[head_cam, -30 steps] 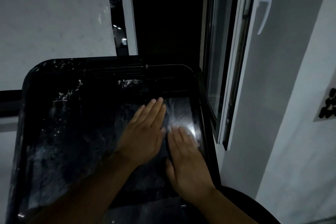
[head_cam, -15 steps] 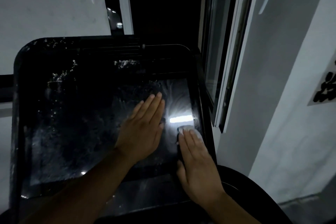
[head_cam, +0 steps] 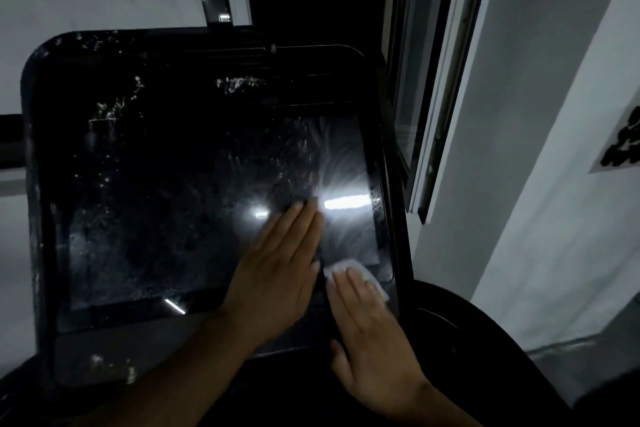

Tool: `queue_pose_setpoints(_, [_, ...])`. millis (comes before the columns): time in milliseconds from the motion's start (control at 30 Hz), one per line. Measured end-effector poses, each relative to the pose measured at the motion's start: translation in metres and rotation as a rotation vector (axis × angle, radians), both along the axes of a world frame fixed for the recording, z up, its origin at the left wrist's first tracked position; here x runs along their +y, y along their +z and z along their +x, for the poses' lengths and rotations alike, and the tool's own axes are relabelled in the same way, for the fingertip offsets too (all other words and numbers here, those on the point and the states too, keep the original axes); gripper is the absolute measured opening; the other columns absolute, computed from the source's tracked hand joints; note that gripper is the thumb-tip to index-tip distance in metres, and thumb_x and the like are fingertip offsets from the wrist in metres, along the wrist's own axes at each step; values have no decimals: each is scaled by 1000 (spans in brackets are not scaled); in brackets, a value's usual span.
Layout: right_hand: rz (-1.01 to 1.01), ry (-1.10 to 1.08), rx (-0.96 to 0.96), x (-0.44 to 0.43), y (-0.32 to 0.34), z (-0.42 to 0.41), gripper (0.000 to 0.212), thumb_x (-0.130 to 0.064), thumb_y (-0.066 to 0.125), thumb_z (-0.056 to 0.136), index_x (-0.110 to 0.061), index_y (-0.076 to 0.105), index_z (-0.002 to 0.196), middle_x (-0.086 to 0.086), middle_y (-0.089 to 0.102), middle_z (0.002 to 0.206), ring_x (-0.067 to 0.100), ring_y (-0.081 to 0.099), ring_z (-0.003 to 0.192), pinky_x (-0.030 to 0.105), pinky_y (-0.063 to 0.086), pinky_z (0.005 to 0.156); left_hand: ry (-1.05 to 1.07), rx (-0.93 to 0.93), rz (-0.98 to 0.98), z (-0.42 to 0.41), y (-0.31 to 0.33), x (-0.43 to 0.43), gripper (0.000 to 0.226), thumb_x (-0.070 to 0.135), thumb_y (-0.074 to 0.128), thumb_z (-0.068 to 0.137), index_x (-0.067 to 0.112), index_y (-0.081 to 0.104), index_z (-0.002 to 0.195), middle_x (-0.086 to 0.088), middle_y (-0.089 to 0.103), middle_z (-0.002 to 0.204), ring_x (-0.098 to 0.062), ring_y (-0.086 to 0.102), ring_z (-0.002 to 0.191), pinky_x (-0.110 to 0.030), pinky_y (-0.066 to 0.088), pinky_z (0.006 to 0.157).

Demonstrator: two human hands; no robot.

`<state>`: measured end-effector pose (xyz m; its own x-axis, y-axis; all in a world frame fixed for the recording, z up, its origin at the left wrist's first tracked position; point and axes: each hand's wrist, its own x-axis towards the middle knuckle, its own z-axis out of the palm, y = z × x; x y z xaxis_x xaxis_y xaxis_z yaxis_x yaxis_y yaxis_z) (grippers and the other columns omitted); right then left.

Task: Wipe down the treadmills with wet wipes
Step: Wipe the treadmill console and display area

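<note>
The treadmill's black console screen (head_cam: 166,204) fills the middle of the dim view, streaked with wet smears and bright reflections. My left hand (head_cam: 277,267) lies flat on the glass with straight fingers, right of the screen's middle. My right hand (head_cam: 370,333) presses a white wet wipe (head_cam: 353,270) flat against the screen's lower right corner; the wipe shows past my fingertips and the rest is hidden under my palm.
A white-framed window (head_cam: 440,80) stands open just right of the console, dark outside. A grey wall (head_cam: 554,149) with a black-and-white sign (head_cam: 620,146) is at the right. The treadmill's dark curved handrail (head_cam: 467,333) runs below my right hand.
My right hand has slid the wipe down the screen's right side to the lower corner. My left hand has also drifted down the glass, still flat.
</note>
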<state>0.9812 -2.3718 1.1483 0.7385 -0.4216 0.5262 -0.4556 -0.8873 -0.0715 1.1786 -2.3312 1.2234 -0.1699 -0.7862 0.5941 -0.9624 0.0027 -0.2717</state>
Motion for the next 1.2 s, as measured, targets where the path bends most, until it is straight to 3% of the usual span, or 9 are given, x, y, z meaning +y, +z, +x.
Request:
queue_pose_setpoints(100, [-101,5,52,-3,-21,-33,78,-34,55,84,-2,36,152,17,29,162,29,18,154,43,20,122,-10,3,69,-14,-45,34,61,33,40,100,3,40,152,-13,26,165,-27,25,153,-46,24,120])
queue_pose_setpoints(233, [16,-93,-120,5,-18,-12,74,-32,53,89,2,35,152,18,26,163,32,18,153,44,16,124,22,-20,95,-18,-64,42,62,33,42,98,4,39,152,-12,27,165,-27,26,152,-45,23,121])
queue_pose_setpoints(400, [-125,62,83,9,-39,-36,73,-34,52,89,-3,34,153,17,32,161,29,18,154,45,24,120,11,38,95,-18,-67,51,62,33,42,99,5,33,154,-13,25,165,-27,23,154,-45,22,122])
queue_pose_setpoints(567, [52,-69,-133,12,-18,0,73,-35,50,93,-3,31,155,17,24,164,33,17,153,50,20,123,53,38,76,-6,-88,75,60,35,42,100,3,40,151,-14,29,164,-28,29,151,-47,25,121])
queue_pose_setpoints(733, [-138,115,-1,13,-34,-7,67,-39,51,96,-7,36,153,16,35,159,28,24,152,44,24,122,50,20,79,-3,-90,74,60,36,41,101,4,39,151,-13,30,163,-27,30,151,-46,26,120])
queue_pose_setpoints(900, [-18,-3,-68,6,-11,12,68,-43,46,100,-6,33,155,12,29,163,27,19,154,46,20,124,47,21,70,-3,-89,75,62,35,42,101,5,34,154,-13,26,165,-26,25,153,-45,24,122])
queue_pose_setpoints(1033, [-165,135,51,8,-25,2,66,-47,44,101,-7,38,152,12,33,161,26,22,153,45,29,118,39,80,72,-3,-84,80,62,36,43,101,5,36,153,-13,25,165,-26,24,153,-44,21,123])
queue_pose_setpoints(1100, [-187,87,55,-6,-13,-2,66,-48,44,101,-9,35,154,10,30,162,24,21,153,45,29,117,80,126,50,2,-80,84,63,38,43,101,3,37,153,-14,27,165,-27,24,153,-46,21,123])
queue_pose_setpoints(1200, [-82,-73,-22,-7,11,33,73,-52,40,101,-5,31,156,14,22,164,27,14,154,46,17,122,135,120,59,12,-81,87,64,38,42,102,1,37,153,-15,26,165,-28,24,153,-48,24,121])
